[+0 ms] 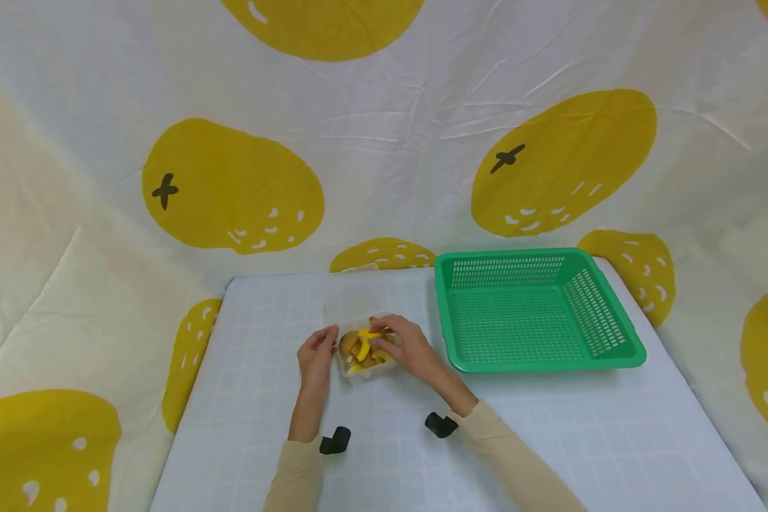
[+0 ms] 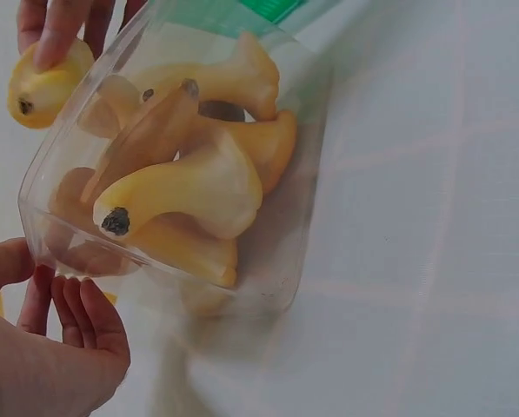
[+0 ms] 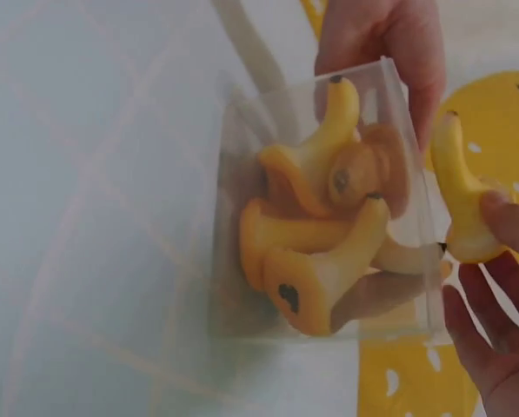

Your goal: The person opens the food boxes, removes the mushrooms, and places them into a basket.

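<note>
A clear plastic box (image 1: pixel 357 377) sits on the table, filled with small toy bananas (image 3: pixel 307 278) and a browner rounded piece (image 3: pixel 363 174). My left hand (image 1: pixel 316 359) pinches the box's left rim between thumb and fingers. Over the box, my right hand (image 1: pixel 412 348) holds one yellow toy banana (image 3: pixel 457 187) between thumb and fingertips, just above the rim. That same banana shows end-on in the left wrist view. The box's transparent lid (image 1: pixel 352 302) lies folded back behind it. Bananas lower in the box are partly hidden by those on top.
To the right stands a green perforated basket (image 1: pixel 544 363) with nothing visible in it. A pale checked cloth covers the table (image 1: pixel 256 313). Behind hangs a white curtain (image 1: pixel 384 178) printed with yellow fruit. Black wrist cameras (image 1: pixel 336 440) sit at both wrists.
</note>
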Motion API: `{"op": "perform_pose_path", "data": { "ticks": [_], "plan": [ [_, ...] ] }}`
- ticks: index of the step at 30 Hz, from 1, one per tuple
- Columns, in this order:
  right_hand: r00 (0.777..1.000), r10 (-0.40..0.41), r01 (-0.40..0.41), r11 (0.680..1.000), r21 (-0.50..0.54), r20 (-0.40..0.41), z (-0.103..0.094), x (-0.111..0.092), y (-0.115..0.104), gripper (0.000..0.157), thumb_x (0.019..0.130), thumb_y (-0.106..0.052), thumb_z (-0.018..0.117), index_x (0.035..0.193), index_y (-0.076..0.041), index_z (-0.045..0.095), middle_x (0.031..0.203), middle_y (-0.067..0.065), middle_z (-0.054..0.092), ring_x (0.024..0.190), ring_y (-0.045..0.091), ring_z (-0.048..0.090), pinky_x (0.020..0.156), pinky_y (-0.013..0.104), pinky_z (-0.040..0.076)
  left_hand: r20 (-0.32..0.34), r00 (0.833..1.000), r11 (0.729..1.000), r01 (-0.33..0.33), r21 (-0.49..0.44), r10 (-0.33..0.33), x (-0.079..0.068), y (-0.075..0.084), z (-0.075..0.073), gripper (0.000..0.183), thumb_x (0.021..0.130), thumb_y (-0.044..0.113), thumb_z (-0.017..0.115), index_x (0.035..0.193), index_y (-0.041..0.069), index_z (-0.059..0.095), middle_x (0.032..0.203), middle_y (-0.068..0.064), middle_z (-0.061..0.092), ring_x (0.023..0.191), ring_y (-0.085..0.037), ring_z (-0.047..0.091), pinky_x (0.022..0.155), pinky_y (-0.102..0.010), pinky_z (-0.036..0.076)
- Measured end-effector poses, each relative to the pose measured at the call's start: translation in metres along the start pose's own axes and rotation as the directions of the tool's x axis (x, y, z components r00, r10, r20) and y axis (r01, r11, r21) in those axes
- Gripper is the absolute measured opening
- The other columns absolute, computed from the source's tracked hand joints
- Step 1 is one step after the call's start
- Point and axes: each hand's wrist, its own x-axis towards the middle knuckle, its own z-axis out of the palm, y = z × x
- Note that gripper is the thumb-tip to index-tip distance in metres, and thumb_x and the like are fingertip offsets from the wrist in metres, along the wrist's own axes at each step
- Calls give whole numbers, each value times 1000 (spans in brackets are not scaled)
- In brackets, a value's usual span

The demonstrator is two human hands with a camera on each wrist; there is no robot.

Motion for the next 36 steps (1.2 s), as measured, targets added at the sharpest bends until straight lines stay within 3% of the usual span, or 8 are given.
{"op": "perform_pose_path", "data": {
  "ticks": [5,13,19,26,32,36],
  "plan": [
    [1000,5,-3,995,96,-25,-14,-1,-3,20,93,-7,75,111,-1,67,110,9,70,102,23,66,90,36,59,6,1000,1000,-14,10,14,-1,-1,-1,37,95,24,77,114,-7,70,92,-1,71,76,-9,58,70,-17,52],
    [991,49,-33,992,125,-125,-41,-5,5,17,92,-7,78,106,-3,69,100,9,69,94,25,67,81,39,61,17,1000,1000,-14,13,14,-3,1,-2,36,96,23,76,116,-6,70,93,1,70,79,-8,58,71,-17,51],
    [978,146,-128,984,123,-150,-63,-13,10,18,93,-12,78,107,-5,69,102,7,69,95,21,67,82,40,59,23,1000,1000,9,15,-9,-6,6,-1,35,97,23,75,117,-6,69,92,2,69,80,-10,57,72,-18,52],
    [957,216,-194,973,129,-191,-89,-22,-19,20,96,-2,71,112,8,65,105,20,67,96,30,65,83,36,58,16,1000,999,-9,36,8,-2,1,-1,33,97,23,75,114,-4,70,94,-1,69,81,-10,58,71,-18,51],
    [936,272,-246,960,136,-223,-108,-31,-8,23,97,-3,71,114,11,62,106,23,66,97,28,64,83,27,57,32,999,999,-12,29,11,-3,2,-1,34,97,22,75,115,-6,69,97,-3,69,80,-10,58,71,-17,51],
    [917,309,-279,949,151,-253,-116,-38,19,26,98,-6,70,116,11,61,109,24,65,99,25,63,82,18,54,39,999,999,-12,33,11,-3,3,-2,34,97,22,74,116,-6,69,96,-2,69,80,-10,57,71,-18,51]
  ]
}}
